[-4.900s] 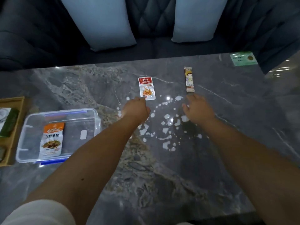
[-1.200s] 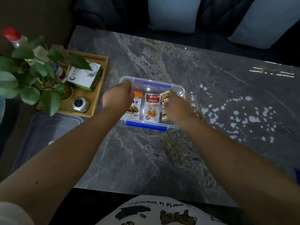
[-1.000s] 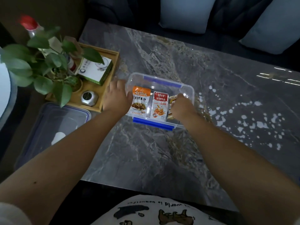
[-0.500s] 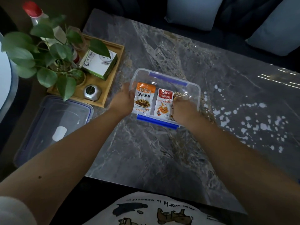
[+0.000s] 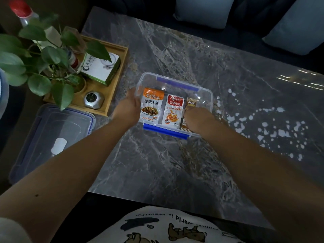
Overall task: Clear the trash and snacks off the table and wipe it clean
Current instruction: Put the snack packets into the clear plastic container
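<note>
A clear plastic container (image 5: pixel 176 81) with blue clips stands on the grey marble table (image 5: pixel 157 163). Three snacks lie in it side by side: an orange packet (image 5: pixel 151 104), a red packet (image 5: pixel 174 109) and a brown stick snack (image 5: pixel 191 104). My left hand (image 5: pixel 127 109) cups the container's left wall. My right hand (image 5: pixel 199 120) reaches into the right end, with its fingers curled on the lower part of the stick snack. White spilled drops (image 5: pixel 273 125) are spattered over the table to the right of the container.
A wooden tray (image 5: pixel 116 79) at the table's left end holds a leafy plant (image 5: pixel 42 67), a green-and-white box (image 5: pixel 102 67) and a silver object (image 5: pixel 93 101). A red-capped bottle (image 5: pixel 21 9) stands behind the plant. The container's lid (image 5: pixel 52 134) lies lower, left of the table. Sofa cushions (image 5: pixel 201 11) are beyond.
Both snacks from the table now lie in the container beside the orange packet. In the last second my right hand has sunk lower onto the stick snack, and my left hand stays at the left wall.
</note>
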Motion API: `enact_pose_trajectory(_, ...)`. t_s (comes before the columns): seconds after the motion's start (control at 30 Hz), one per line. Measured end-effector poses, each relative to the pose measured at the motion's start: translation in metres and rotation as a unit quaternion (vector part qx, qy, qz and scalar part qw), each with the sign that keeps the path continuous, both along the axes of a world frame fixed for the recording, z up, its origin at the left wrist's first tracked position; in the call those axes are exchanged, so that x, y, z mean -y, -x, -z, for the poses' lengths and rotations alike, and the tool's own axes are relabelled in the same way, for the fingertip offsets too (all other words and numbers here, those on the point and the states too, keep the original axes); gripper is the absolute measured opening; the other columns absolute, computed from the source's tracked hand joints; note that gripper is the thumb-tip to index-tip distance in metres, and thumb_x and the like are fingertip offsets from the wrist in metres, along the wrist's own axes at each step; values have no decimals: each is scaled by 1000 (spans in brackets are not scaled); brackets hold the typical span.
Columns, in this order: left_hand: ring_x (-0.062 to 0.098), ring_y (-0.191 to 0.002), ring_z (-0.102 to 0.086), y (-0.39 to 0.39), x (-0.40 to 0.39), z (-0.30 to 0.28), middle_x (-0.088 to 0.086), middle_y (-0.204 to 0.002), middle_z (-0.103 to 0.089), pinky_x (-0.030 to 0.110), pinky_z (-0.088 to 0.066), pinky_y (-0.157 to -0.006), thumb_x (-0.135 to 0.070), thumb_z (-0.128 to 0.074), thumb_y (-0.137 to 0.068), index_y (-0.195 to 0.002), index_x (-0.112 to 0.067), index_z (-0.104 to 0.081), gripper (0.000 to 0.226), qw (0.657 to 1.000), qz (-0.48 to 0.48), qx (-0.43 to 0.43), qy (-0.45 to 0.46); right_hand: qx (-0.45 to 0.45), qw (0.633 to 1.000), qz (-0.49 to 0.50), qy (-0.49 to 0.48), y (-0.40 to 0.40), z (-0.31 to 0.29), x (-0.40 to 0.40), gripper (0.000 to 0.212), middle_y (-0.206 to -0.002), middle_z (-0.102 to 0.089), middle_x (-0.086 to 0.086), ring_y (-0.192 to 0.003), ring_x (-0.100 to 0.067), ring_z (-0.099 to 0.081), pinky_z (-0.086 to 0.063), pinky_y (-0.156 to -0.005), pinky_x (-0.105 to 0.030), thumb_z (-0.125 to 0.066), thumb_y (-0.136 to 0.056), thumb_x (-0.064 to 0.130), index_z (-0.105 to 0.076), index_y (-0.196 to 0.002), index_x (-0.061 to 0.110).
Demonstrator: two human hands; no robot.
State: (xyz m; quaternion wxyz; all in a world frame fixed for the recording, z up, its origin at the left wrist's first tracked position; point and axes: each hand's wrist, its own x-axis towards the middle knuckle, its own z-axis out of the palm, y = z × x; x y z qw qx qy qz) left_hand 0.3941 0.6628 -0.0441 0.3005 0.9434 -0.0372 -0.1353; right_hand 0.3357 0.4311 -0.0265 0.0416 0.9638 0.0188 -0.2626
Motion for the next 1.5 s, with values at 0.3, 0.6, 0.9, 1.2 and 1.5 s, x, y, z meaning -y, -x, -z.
enact_pose_trajectory(0.3, 24, -72, -50, 0, 2, 2, 6, -85, -54, 35, -36, -63, -32, -25, -102, -134, -15, -36, 38, 1000, -3, 5, -24, -2, 1000, 9, -19, 3, -1, 4, 31, -97, -64, -9, -69, -20, -51, -46, -63, -30, -60, -85, 11, -57, -115, 4)
enact_pose_trajectory(0.6, 38, -87, -62, -6, -6, 7, 20, -104, -65, 39, -44, -69, -43, -29, -99, -136, -16, -36, 46, 1000, 12, -4, -26, 60, 996, 19, -57, 9, -19, 5, 20, -87, -65, -6, -73, -19, -60, -56, -70, -36, -51, -89, 22, -65, -98, 10)
enact_pose_trajectory(0.9, 38, -119, -50, -2, 5, -29, 21, -133, -53, 47, -43, -98, -41, -39, -97, -137, -8, -43, 52, 997, 49, 35, -54, 140, 983, -1, -116, 35, -45, 17, 31, -110, -64, -11, -96, -26, -56, -50, -83, -39, -44, -92, 29, -57, -116, 13)
enact_pose_trajectory(1.2, 29, -131, -40, 48, 51, -68, 10, -144, -45, 47, -30, -110, -50, -44, -91, -140, -14, -38, 62, 925, 269, 191, -189, 218, 968, 60, -110, 79, -63, 14, 56, -149, -36, -16, -138, -30, -30, -22, -115, -41, -41, -96, 37, -32, -143, 7)
enact_pose_trajectory(1.5, 31, -126, -45, 90, 96, -61, 11, -139, -50, 47, -31, -108, -54, -42, -87, -139, -13, -39, 66, 876, 374, 226, -205, 222, 963, 122, -95, 132, -59, 41, 60, -150, -35, -13, -139, -28, -27, -20, -117, -42, -43, -93, 37, -30, -144, 8)
